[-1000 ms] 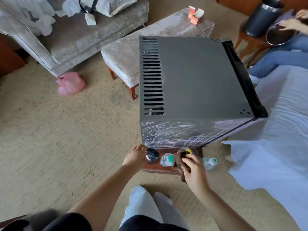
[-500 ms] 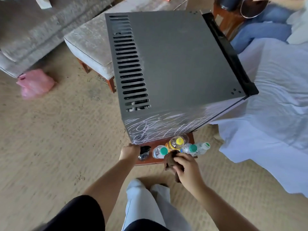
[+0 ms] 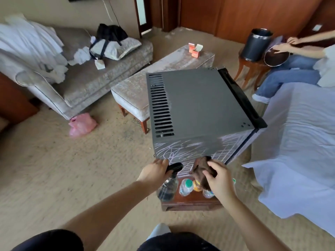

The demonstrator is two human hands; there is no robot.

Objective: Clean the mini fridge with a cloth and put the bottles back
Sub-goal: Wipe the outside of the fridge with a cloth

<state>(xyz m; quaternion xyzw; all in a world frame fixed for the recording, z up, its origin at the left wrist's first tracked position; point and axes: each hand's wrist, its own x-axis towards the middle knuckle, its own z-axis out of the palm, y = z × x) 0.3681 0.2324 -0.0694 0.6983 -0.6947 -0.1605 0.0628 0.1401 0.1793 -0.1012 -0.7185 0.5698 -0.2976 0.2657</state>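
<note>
L hand (image 3: 154,172) grips spray bottle (image 3: 167,189), R hand (image 3: 219,182) clutches cloth (image 3: 200,165) at mini fridge (image 3: 199,105) side, bottles (image 3: 185,186) just below

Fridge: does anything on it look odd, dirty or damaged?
Yes. Pale scribbles and grid lines cover the near side of the fridge; no dents show. The right hand holds a cloth near them, the left hand a spray bottle.

Cloth (image 3: 200,167), spray bottle (image 3: 167,187) beside mini fridge (image 3: 203,105)

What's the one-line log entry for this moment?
left hand: holds spray bottle | right hand: holds brown cloth at scribbled fridge side | bottles: on low table
</note>
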